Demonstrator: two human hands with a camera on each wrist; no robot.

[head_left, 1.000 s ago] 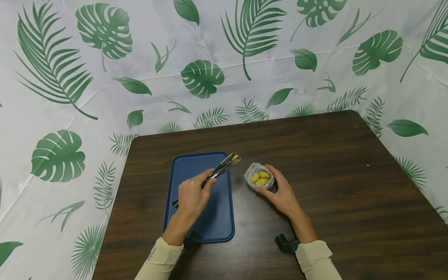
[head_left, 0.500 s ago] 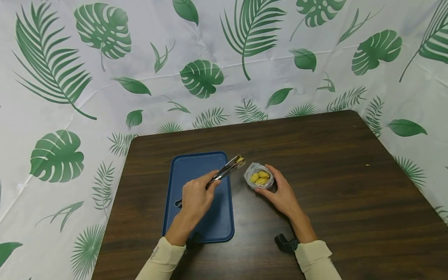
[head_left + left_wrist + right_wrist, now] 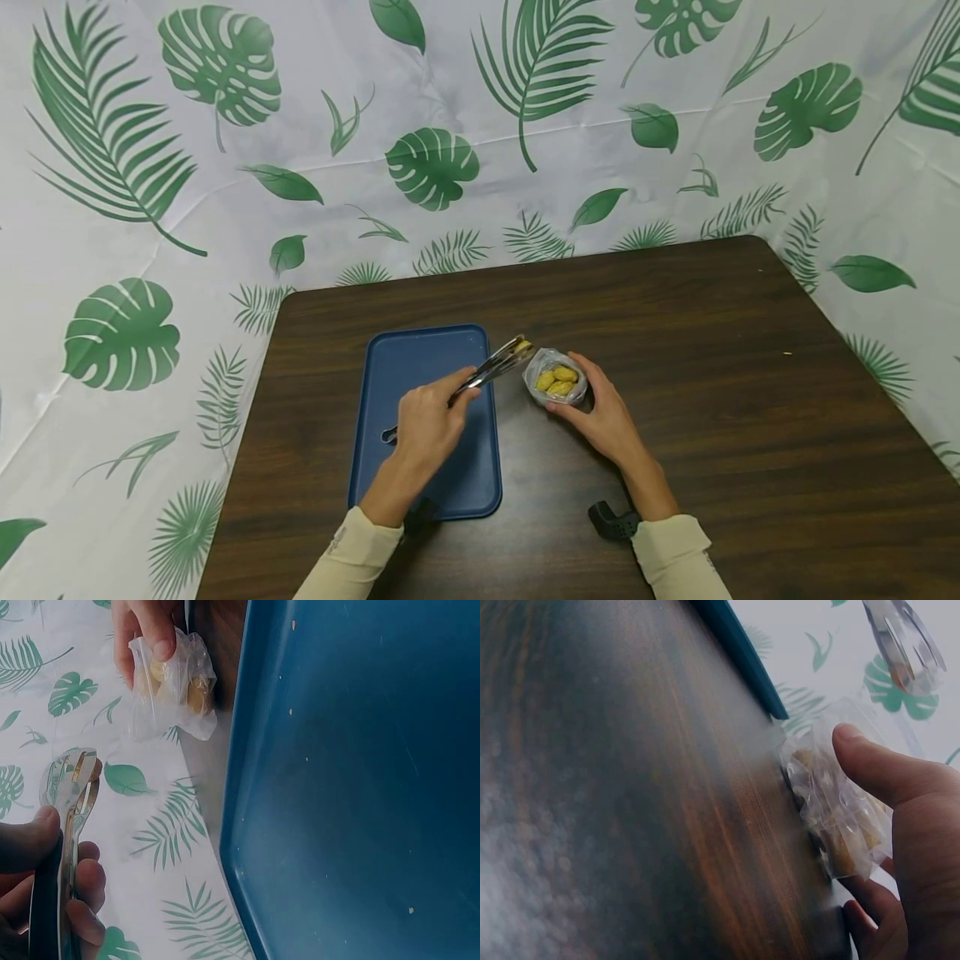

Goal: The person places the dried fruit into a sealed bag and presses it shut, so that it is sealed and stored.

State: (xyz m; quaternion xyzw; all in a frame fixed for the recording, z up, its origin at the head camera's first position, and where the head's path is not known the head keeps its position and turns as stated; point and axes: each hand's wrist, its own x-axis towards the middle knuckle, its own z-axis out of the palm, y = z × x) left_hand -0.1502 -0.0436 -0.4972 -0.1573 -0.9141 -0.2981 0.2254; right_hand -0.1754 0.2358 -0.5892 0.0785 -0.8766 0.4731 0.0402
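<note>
My left hand [image 3: 431,421] grips a pair of metal tongs [image 3: 491,365] above the blue tray. A small yellow-brown piece [image 3: 522,345] sits between the tong tips, close to the left side of a clear plastic bag [image 3: 531,379]. Inside the bag several yellow, lumpy food pieces [image 3: 561,375] show through the mouth. My right hand [image 3: 611,421] holds the bag upright from its right side, thumb in front and fingers behind. In the left wrist view the tongs [image 3: 71,795] are pinched between thumb and fingers, with the bag [image 3: 176,690] beyond them.
The blue tray [image 3: 468,467] lies left of the bag, with small crumbs on its surface in the left wrist view. The dark wooden table [image 3: 712,375] extends to the right and bears a tiny yellow crumb [image 3: 787,353]. A leaf-patterned cloth [image 3: 315,108] hangs behind.
My left hand has moved right with the tongs and the piece they hold, bringing the tips up to the bag. The right hand and bag have stayed in place.
</note>
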